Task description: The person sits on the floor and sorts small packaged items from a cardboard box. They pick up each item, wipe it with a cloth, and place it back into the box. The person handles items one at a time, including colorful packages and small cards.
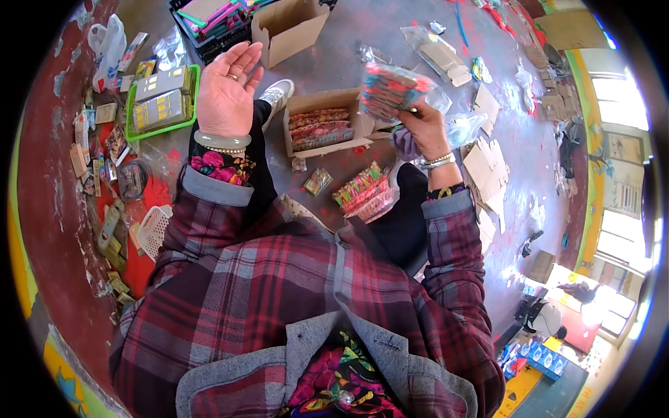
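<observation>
My left hand (228, 90) is raised with its palm up and fingers loosely spread, holding nothing. In my right hand (425, 132) is a clear plastic packet of small red and blue pieces (391, 92), gripped at its lower right corner and lifted above the floor. Between my hands an open cardboard box (300, 148) stands on the floor, with several similar colourful packets (320, 127) packed in a row inside. Below the box more packets (366, 195) lie in a pile near my right knee. One small packet (318, 182) lies apart from them.
A green basket (132, 115) with stacked packs is at the left, beside a dark crate (202, 42). Another open cardboard box (289, 35) stands beyond. Flattened cardboard (486, 171) and plastic wrap (465, 127) litter the floor at right. A white plastic basket (155, 230) leans at left among small boxes.
</observation>
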`<state>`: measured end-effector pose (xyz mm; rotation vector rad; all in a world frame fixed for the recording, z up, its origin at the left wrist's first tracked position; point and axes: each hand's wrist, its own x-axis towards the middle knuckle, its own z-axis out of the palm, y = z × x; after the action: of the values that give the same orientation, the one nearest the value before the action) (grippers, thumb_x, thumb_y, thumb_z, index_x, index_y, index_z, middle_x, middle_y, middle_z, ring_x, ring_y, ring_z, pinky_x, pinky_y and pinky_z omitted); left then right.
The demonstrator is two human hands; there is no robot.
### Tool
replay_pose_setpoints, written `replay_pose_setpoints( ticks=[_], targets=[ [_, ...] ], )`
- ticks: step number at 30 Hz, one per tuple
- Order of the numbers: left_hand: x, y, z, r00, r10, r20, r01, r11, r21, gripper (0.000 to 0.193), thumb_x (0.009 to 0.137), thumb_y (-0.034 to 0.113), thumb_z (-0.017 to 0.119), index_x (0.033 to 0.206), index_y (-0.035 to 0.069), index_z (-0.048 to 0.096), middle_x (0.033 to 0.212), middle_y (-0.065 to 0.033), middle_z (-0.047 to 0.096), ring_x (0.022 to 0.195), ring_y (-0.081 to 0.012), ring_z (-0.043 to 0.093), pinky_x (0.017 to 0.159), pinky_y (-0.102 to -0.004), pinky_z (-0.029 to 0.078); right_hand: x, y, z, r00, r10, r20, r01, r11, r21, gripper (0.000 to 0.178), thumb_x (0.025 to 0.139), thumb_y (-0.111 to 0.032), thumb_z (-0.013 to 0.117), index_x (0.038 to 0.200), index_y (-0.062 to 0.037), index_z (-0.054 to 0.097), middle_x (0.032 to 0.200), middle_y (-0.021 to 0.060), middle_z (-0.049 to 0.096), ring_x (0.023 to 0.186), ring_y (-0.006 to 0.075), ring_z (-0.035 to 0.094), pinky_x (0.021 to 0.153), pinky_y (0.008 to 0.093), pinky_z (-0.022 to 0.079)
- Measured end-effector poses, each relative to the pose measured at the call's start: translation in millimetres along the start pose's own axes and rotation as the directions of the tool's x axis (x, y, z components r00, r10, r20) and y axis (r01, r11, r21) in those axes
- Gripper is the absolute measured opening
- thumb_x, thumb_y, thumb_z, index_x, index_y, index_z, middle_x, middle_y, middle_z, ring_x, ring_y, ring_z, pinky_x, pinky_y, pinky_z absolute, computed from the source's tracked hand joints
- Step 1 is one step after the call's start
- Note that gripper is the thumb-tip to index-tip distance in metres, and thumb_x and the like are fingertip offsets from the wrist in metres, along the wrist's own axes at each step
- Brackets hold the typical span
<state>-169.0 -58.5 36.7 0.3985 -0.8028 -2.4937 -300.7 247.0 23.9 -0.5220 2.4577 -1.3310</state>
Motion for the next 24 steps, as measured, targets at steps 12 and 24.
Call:
replay_pose_setpoints(
  ticks=[12, 24],
  targets=[
    [8.4, -6.2, -9.0, 0.972, -0.186, 0.145, 0.203, 0.973, -0.112, 0.045, 0.090, 0.029, 0.035, 0.119, -0.003, 0.046, 0.126, -0.0196, 0.047, 0.121, -0.0275, 0.040, 0.100, -0.0389, 0.031, 59.0, 77.2, 116.0, 0.914, -0.051, 0.401, 0.382, 0.435, -0.815, 0.015, 0.074, -0.013, 0.053, 0.084, -0.0133, 0.064, 0.085, 0.0097, 0.061, 0.080, 0.0291, 0.061, 0.066, 0.0411, 0.049],
    [10.3, -9.2, -12.1, 0.944, -0.233, 0.233, 0.272, 0.950, -0.154, 0.049, 0.091, 0.030, 0.035, 0.124, -0.005, 0.040, 0.127, -0.0206, 0.045, 0.122, -0.0306, 0.038, 0.100, -0.0407, 0.032, 114.5, 104.8, 200.5, 0.910, -0.032, 0.413, 0.406, 0.266, -0.875, 0.016, 0.076, -0.014, 0.054, 0.081, -0.0070, 0.068, 0.087, 0.0119, 0.064, 0.083, 0.0262, 0.064, 0.067, 0.0362, 0.051]
  ],
)
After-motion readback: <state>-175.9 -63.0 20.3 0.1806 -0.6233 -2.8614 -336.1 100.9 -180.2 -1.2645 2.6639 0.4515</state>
